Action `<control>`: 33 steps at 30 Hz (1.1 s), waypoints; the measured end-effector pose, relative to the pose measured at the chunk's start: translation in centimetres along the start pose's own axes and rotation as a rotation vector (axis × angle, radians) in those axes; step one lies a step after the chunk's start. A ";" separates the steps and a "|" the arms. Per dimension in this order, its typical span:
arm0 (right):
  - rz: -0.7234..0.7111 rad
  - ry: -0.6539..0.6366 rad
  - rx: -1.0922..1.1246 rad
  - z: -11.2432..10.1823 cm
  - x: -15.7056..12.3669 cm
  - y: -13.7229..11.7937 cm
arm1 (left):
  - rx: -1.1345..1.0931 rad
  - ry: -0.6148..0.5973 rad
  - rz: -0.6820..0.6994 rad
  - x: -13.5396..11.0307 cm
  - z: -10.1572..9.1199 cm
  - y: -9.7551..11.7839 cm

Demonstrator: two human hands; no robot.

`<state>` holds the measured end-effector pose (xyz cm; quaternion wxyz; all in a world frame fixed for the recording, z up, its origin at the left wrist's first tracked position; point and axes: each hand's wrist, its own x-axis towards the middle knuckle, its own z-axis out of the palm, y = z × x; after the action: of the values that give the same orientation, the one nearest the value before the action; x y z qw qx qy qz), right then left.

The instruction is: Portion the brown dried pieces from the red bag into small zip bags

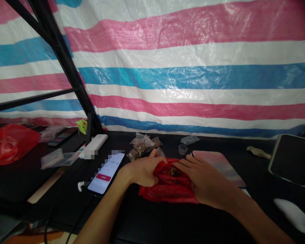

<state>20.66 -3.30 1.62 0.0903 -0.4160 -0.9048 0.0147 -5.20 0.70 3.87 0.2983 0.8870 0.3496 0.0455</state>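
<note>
Forearms [108, 210] foremost, my left grip [145, 170] pinching the red plastic bag [167, 195], stretched crosswise; brown bits [174, 172] lie between, nearer my right grip [204, 178], whose hold I can't tell.

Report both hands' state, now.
Left hand: closed, holding the red bag by its left side.
Right hand: on the bag's right side; grip cannot be told.

The head camera looks down over the near table [147, 220] toward striped sheeting [193, 76].
</note>
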 end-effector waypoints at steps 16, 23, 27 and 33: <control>-0.063 0.303 0.131 -2.2 1.4 -1.7 | 0.291 0.554 -0.261 3.0 1.6 -3.3; 0.010 0.402 0.081 -0.7 2.0 -0.7 | 0.234 0.636 -0.194 3.3 1.1 -2.8; 0.140 0.460 0.040 0.1 2.5 -0.2 | 0.186 0.763 0.005 3.2 0.5 -1.8; 0.127 0.427 0.000 0.6 2.7 0.1 | 0.173 0.726 0.206 3.0 0.9 -0.5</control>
<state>18.85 -1.17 1.39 0.2790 -0.4658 -0.8370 -0.0679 -2.92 2.48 2.47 0.0729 0.8654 0.3442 0.3567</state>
